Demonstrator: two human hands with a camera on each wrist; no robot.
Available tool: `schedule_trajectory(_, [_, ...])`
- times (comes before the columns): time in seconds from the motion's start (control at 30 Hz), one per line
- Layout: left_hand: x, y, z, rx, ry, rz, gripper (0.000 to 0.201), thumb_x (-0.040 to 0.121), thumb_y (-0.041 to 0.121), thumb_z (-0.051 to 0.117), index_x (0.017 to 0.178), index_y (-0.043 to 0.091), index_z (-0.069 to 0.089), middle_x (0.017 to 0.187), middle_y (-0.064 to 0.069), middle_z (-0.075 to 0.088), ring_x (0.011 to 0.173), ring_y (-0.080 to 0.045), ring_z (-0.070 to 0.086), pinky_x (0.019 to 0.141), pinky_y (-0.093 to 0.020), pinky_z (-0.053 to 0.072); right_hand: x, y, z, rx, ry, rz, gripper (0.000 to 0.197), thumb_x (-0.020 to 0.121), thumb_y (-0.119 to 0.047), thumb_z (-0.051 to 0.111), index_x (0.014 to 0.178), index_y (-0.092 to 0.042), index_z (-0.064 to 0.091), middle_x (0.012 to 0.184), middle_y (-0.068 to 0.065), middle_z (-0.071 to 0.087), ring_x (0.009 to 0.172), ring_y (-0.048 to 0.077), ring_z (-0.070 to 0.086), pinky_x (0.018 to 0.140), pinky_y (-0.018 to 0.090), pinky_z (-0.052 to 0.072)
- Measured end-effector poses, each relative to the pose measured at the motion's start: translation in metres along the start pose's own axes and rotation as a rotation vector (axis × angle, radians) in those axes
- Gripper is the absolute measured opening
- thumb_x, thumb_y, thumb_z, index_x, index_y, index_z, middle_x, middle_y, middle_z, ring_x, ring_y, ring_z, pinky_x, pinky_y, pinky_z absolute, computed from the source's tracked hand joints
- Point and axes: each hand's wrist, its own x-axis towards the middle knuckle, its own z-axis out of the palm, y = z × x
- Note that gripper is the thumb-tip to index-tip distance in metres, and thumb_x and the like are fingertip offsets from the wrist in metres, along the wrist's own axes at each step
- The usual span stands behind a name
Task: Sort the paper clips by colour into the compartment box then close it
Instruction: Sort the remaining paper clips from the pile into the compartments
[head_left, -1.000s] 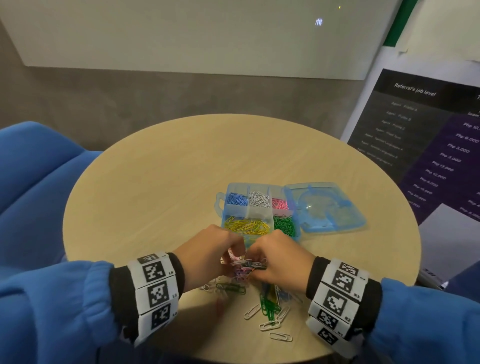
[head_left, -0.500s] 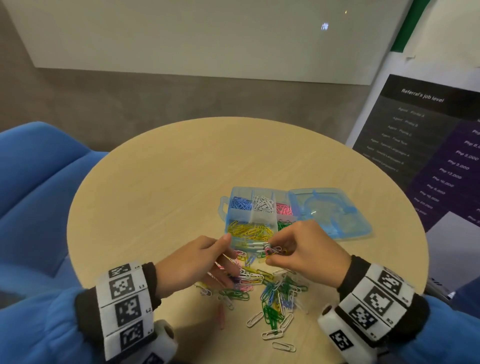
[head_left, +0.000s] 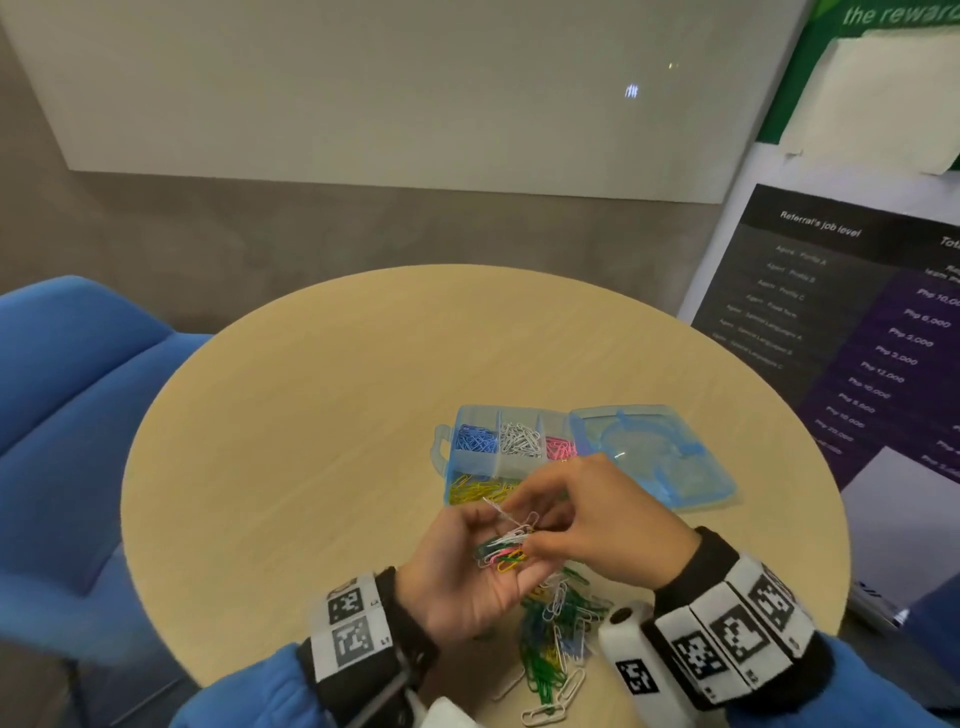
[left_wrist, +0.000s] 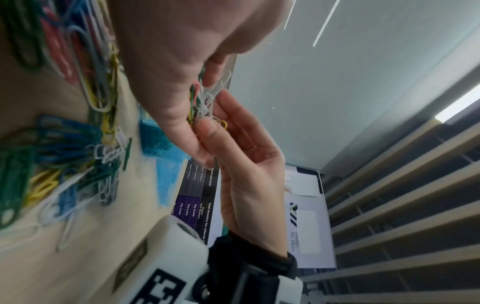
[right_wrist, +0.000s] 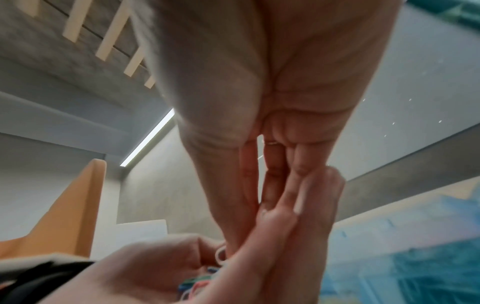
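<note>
My left hand (head_left: 470, 574) is turned palm up above the table's near edge and cups a mixed bunch of paper clips (head_left: 506, 545), white, green, pink and yellow. My right hand (head_left: 569, 514) reaches over that palm, thumb and forefinger pinching clips in the bunch (left_wrist: 205, 98). Beyond the hands stands the blue compartment box (head_left: 470, 415), its lid (head_left: 654, 457) lying open to the right. It holds blue, white and pink clips at the back and yellow ones in front. A loose pile of clips (head_left: 553, 639) lies on the table under my right wrist.
The round wooden table (head_left: 311, 441) has a blue chair (head_left: 67, 415) to its left. A dark poster board (head_left: 841, 332) leans at the right, and a wall with a whiteboard stands behind.
Both hands rose off the loose pile. My left hand turned palm up with a bunch of clips, and my right hand came back from beside the box to pick at it.
</note>
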Motion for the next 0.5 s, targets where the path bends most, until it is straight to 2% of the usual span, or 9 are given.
schedule_trajectory(0.07, [0.003, -0.001, -0.001, -0.034, -0.002, 0.001, 0.049, 0.091, 0.012, 0.031, 0.123, -0.014, 0.057, 0.132, -0.031, 0.055, 0.128, -0.035, 0.050, 0.093, -0.061, 0.042, 0.000, 0.003, -0.005, 0.016, 0.008, 0.007, 0.026, 0.075, -0.005, 0.075, 0.095, -0.020, 0.077, 0.083, -0.007, 0.072, 0.077, 0.004, 0.067, 0.076, 0.022, 0.056])
schedule_trajectory(0.13, [0.004, -0.001, -0.001, -0.037, -0.015, 0.016, 0.049, 0.092, 0.009, 0.036, 0.132, -0.014, 0.049, 0.138, -0.031, 0.050, 0.136, -0.034, 0.042, 0.095, -0.062, 0.040, 0.000, 0.007, -0.008, 0.036, 0.043, 0.002, 0.021, 0.076, -0.003, 0.075, 0.089, -0.019, 0.078, 0.078, -0.005, 0.074, 0.073, 0.002, 0.068, 0.072, 0.018, 0.055])
schedule_trajectory(0.23, [0.007, 0.000, -0.006, -0.058, -0.054, 0.015, 0.048, 0.091, 0.008, 0.042, 0.130, -0.017, 0.049, 0.137, -0.033, 0.050, 0.131, -0.038, 0.047, 0.093, -0.062, 0.042, 0.001, 0.011, -0.010, 0.068, 0.078, -0.008, 0.017, 0.077, -0.004, 0.075, 0.085, -0.019, 0.079, 0.076, -0.004, 0.075, 0.070, 0.002, 0.069, 0.070, 0.018, 0.055])
schedule_trajectory(0.33, [0.008, 0.002, -0.007, -0.051, -0.092, 0.042, 0.039, 0.088, 0.011, 0.047, 0.109, -0.017, 0.064, 0.118, -0.033, 0.061, 0.105, -0.040, 0.064, 0.091, -0.059, 0.044, 0.002, 0.016, -0.011, 0.117, 0.105, -0.009, 0.016, 0.078, -0.006, 0.074, 0.086, -0.018, 0.080, 0.078, -0.004, 0.076, 0.072, 0.002, 0.070, 0.074, 0.023, 0.057])
schedule_trajectory(0.4, [0.006, 0.002, -0.005, -0.055, -0.113, 0.064, 0.039, 0.089, 0.014, 0.045, 0.094, -0.017, 0.068, 0.105, -0.031, 0.066, 0.095, -0.039, 0.068, 0.091, -0.058, 0.044, 0.003, 0.019, -0.011, 0.149, 0.119, -0.005, 0.014, 0.080, -0.007, 0.074, 0.087, -0.017, 0.080, 0.080, -0.004, 0.076, 0.075, 0.003, 0.070, 0.078, 0.027, 0.057])
schedule_trajectory(0.47, [0.005, 0.001, -0.003, -0.085, -0.125, 0.080, 0.039, 0.089, 0.014, 0.045, 0.086, -0.016, 0.069, 0.096, -0.030, 0.067, 0.091, -0.039, 0.069, 0.090, -0.059, 0.044, 0.003, 0.021, -0.012, 0.200, 0.134, 0.000, 0.012, 0.082, -0.007, 0.072, 0.088, -0.015, 0.079, 0.082, -0.003, 0.076, 0.078, 0.006, 0.071, 0.081, 0.029, 0.057])
schedule_trajectory(0.5, [0.005, 0.001, -0.003, -0.105, -0.128, 0.086, 0.037, 0.088, 0.013, 0.046, 0.087, -0.016, 0.068, 0.097, -0.030, 0.067, 0.093, -0.039, 0.068, 0.090, -0.060, 0.043, 0.003, 0.022, -0.012, 0.237, 0.143, 0.002, 0.012, 0.082, -0.006, 0.072, 0.089, -0.014, 0.078, 0.084, -0.001, 0.076, 0.080, 0.008, 0.071, 0.082, 0.030, 0.058])
